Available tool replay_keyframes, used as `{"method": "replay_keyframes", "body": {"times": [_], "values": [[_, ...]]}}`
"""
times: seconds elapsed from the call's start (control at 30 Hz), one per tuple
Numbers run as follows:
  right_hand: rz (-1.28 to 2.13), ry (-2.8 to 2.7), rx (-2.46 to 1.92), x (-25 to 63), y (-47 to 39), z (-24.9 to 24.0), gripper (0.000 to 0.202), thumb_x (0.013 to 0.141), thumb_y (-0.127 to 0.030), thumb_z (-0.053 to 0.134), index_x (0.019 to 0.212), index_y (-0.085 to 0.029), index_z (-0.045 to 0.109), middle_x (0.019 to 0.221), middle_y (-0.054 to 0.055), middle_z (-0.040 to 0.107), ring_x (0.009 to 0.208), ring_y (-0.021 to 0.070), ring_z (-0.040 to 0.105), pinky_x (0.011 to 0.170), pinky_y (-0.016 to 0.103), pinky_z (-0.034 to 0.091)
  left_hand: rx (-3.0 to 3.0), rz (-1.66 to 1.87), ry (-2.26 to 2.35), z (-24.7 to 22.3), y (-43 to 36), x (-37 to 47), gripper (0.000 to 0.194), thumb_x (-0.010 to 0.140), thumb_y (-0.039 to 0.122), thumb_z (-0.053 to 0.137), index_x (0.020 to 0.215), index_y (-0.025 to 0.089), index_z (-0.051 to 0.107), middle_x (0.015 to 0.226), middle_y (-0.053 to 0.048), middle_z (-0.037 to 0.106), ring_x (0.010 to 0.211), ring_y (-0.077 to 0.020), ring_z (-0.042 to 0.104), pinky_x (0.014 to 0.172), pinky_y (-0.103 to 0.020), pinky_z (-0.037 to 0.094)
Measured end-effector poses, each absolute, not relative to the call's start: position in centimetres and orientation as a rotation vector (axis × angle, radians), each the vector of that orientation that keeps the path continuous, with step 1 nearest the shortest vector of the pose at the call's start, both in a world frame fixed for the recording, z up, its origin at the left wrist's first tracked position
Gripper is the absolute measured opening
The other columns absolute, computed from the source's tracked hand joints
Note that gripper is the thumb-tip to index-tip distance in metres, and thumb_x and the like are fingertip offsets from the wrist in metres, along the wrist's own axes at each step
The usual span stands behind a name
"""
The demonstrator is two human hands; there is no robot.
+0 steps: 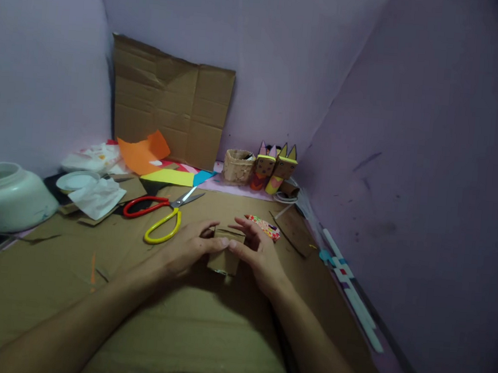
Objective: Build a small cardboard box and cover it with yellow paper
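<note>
Between the fingers (215, 244) of both hands, pressed from either side, is a small brown cardboard box (225, 261), its longer axis seeming to run away from the body. The left hand (184, 247) and right hand (265, 259) are about equally near, thumb tips almost meeting on it. Open metal scissors with red and yellow handles (176, 204) lie on the cardboard-covered worktop (186, 331), beyond the left wrist.

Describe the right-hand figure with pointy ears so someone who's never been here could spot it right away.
Find the large cardboard sheet against the wall, then go right, past the small basket, to the red-bodied figure with pink ears. The right-hand figure is just beside it, set apart by its yellow body with a pink heart.
</note>
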State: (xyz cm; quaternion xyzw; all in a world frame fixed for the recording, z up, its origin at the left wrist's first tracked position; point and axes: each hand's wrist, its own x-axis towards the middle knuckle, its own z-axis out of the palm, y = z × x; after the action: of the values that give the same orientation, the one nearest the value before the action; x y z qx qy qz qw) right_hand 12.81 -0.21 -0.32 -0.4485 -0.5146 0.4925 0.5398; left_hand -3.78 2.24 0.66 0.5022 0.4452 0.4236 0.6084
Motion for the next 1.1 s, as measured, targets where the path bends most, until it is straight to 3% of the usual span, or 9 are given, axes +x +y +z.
{"method": "replay_keyframes", "body": {"times": [0.13,0.3,0.43,0.57,0.63,0.73,0.87,0.97,1.1], "values": [[1.148,-1.220,-1.027,12.8,-0.2,-0.2,0.054,0.059,-0.029,0.078,0.109,-0.024,0.058,0.115,0.010,0.062,0.109,0.0259,0.057,0.091,0.043,0.044,1.264,0.928,1.088,1.1,2.1,-3.9,0.057,0.058,0.035,0.078,0.111,0.021,0.064,0.102,-0.011,0.070,0.105,-0.0341,0.058,0.085,-0.041,0.045],[1.173,-1.194,-1.007,12.7,-0.3,-0.2,0.057,0.057,-0.030,0.079,0.109,-0.024,0.057,0.115,0.010,0.062,0.109,0.0265,0.057,0.090,0.043,0.045,1.266,0.937,0.927,1.5,1.3,-3.1,0.033,0.068,0.031,0.068,0.099,0.019,0.066,0.093,-0.006,0.071,0.089,-0.0267,0.064,0.075,-0.034,0.047],[1.239,-1.202,-0.999,12.7,-0.3,-0.3,0.067,0.054,-0.031,0.080,0.115,-0.024,0.053,0.121,0.012,0.059,0.108,0.0270,0.057,0.091,0.045,0.045,1.205,0.990,0.959,1.4,1.1,-2.7,0.030,0.064,0.022,0.065,0.093,0.017,0.063,0.084,-0.002,0.070,0.078,-0.0208,0.062,0.066,-0.029,0.046],[1.122,-1.221,-1.035,13.9,0.2,0.1,0.065,0.058,-0.042,0.077,0.115,-0.023,0.054,0.121,0.013,0.060,0.105,0.0272,0.059,0.085,0.043,0.048,1.133,1.059,0.954,1.3,1.3,-2.7,0.029,0.060,0.022,0.065,0.088,0.016,0.061,0.079,-0.001,0.067,0.073,-0.0185,0.060,0.065,-0.028,0.045],[0.867,-1.227,-1.238,15.1,0.5,0.5,0.055,0.064,-0.050,0.070,0.109,-0.021,0.058,0.113,0.014,0.064,0.097,0.0275,0.062,0.079,0.043,0.049,1.138,1.110,0.990,1.3,1.6,-2.9,0.025,0.058,0.024,0.066,0.081,0.015,0.061,0.072,0.000,0.064,0.068,-0.0179,0.058,0.063,-0.029,0.044],[0.396,-1.314,-1.908,17.0,0.7,1.1,0.044,0.069,-0.059,0.059,0.086,-0.019,0.066,0.086,0.015,0.070,0.083,0.0333,0.065,0.069,0.046,0.047,1.126,1.198,1.096,1.5,2.2,-3.2,0.018,0.056,0.027,0.067,0.068,0.016,0.058,0.061,0.002,0.058,0.060,-0.0157,0.053,0.056,-0.027,0.039],[0.320,-1.623,-2.424,18.0,0.8,1.3,0.054,0.070,-0.069,0.047,0.068,-0.019,0.067,0.077,0.019,0.070,0.081,0.0392,0.065,0.061,0.043,0.045,1.120,1.280,1.152,2.0,3.0,-3.6,0.017,0.054,0.029,0.066,0.054,0.017,0.053,0.053,0.005,0.051,0.055,-0.0125,0.046,0.053,-0.024,0.035],[0.336,-1.576,-2.426,17.8,1.1,0.8,0.042,0.062,-0.061,0.060,0.059,-0.020,0.064,0.074,0.017,0.070,0.082,0.0378,0.065,0.059,0.039,0.044,1.140,1.300,1.156,2.1,3.3,-3.9,0.016,0.054,0.030,0.066,0.054,0.017,0.056,0.056,0.004,0.054,0.059,-0.0134,0.047,0.056,-0.025,0.037],[0.683,-1.274,-1.961,17.3,1.5,0.2,0.027,0.049,-0.037,0.072,0.041,-0.021,0.052,0.044,0.007,0.054,0.062,0.0303,0.062,0.049,0.033,0.044,1.169,1.276,1.179,2.0,3.4,-4.2,0.015,0.057,0.030,0.065,0.055,0.017,0.059,0.059,0.002,0.058,0.061,-0.0150,0.050,0.059,-0.026,0.040]]}}
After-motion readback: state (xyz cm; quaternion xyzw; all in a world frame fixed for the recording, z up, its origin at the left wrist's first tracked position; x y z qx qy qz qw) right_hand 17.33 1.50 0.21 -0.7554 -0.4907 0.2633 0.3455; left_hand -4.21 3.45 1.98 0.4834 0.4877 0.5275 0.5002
